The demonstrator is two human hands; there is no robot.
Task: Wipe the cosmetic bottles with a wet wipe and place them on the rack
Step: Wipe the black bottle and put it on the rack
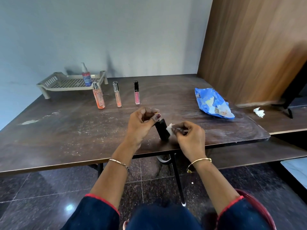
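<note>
L hand (142, 123) pinches the cap end of the black bottle (162, 132), thumb & fingers curled round the top. R hand (191, 135) pinches a small wad of wet wipe (169, 128) and presses it to the btl's side facing that hand. Btl sits between the two hands, base on the table (66, 130), top leaning toward the L hand.

Step in hand, as I read it: wiping the btl's body. To do it well:
- L pinch firm at the cap so the btl can't skid or tip under the wipe's push.
- R strokes top to base w/ light pressure. L then twists the btl a part-turn so each face meets the wipe.
- Wad is small, so refold to a fresh face if it greys.
- Tabletop looks dusty, so prob lift the btl & do the base last. Don't skip the cap.

Beyond the L hand stand an orange spray bottle (99, 98), a peach gloss tube (117, 95) & a pink gloss tube (137, 93), none on the rack yet. Further out, to that hand's outer side, is the rack (49, 83) w/ one pump bottle (86, 78) upright on it. Beyond the R hand, outward, lies a blue wipes pack (214, 103), w/ a crumpled tissue (259, 112) further out.

Rack is a long reach from the L hand, so carry the btl upright & set it beside the pump bottle w/o knocking it.
</note>
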